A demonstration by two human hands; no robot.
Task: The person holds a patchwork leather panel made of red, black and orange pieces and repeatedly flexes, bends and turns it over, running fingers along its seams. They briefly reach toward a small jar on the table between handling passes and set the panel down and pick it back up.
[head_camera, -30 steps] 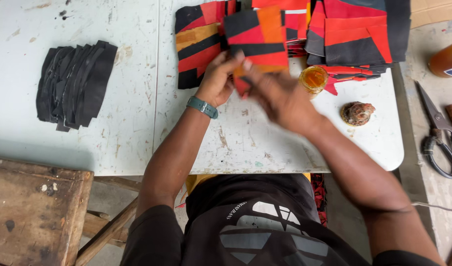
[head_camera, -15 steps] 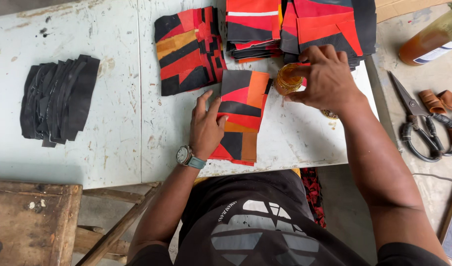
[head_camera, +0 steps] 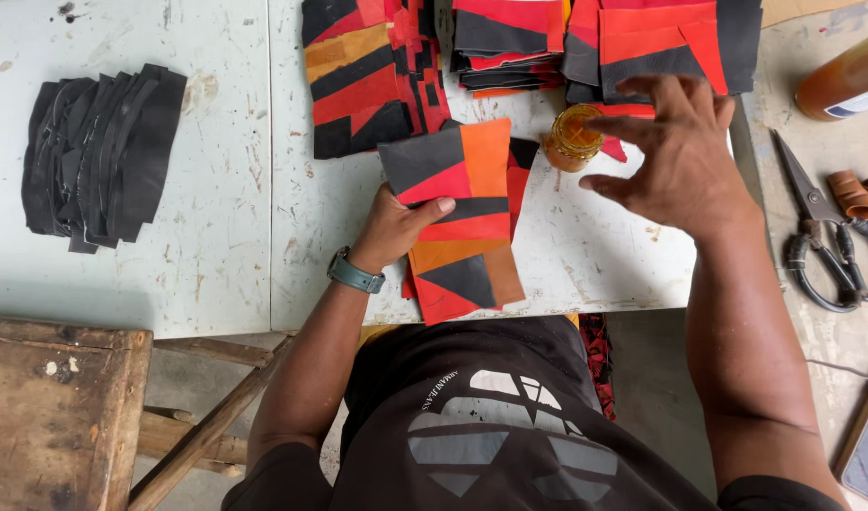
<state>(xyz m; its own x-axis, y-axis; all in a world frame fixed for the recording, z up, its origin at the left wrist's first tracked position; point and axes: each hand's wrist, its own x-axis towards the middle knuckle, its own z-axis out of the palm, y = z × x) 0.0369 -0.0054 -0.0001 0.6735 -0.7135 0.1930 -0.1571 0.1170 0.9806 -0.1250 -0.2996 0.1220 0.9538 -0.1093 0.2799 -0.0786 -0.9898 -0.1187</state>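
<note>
White worktable (head_camera: 216, 255): left hand (head_camera: 396, 227) grip closed on patchwork panel (head_camera: 458, 218), right hand (head_camera: 675, 156) splayed empty over glue jar (head_camera: 573, 138).

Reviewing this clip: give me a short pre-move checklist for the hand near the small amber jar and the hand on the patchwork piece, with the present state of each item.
1. Left hand steadies the patchwork piece, thumb on top: ok.
2. Patchwork piece fully on the white table: not ok, its lower corner overhangs the near edge.
3. Right hand empty, fingers spread: ok.
4. Right hand in contact with the small amber jar: cannot tell; the fingertips are beside it.
5. Jar upright and open at the top: ok.
6. Scissors lie well off to the right, apart from both hands: ok.
</note>
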